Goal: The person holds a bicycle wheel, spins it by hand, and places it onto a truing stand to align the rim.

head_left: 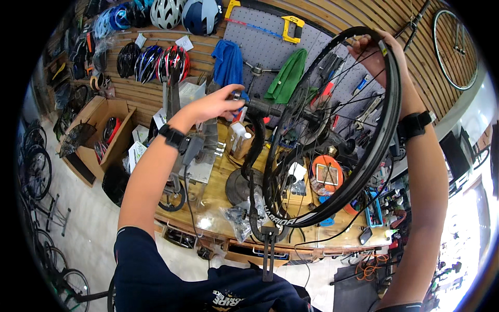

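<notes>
A black spoked bicycle wheel (pixel 393 104) stands upright and tilted in a dark wheel stand (pixel 254 145) over the wooden workbench. My right hand (pixel 385 57) is closed around the top of its rim, the fingertips reaching past the inner edge among the spokes. On the left, my left hand (pixel 210 107) has thumb and fingers closed about a knob (pixel 237 96) at the end of the stand's axle clamp. The palm side of that grip is partly hidden. At the wheel's lower edge sits the stand's caliper arm (pixel 268 234). Its round base (pixel 238 187) rests on the bench.
Behind the bench hangs a pegboard with a hacksaw (pixel 293 29), a blue cloth (pixel 227 62) and a green cloth (pixel 287 76). A clear plastic bag (pixel 239 221), an orange round dish (pixel 332 169) and a phone (pixel 366 236) lie on the bench (pixel 208 221). Helmets (pixel 173 63) hang at left.
</notes>
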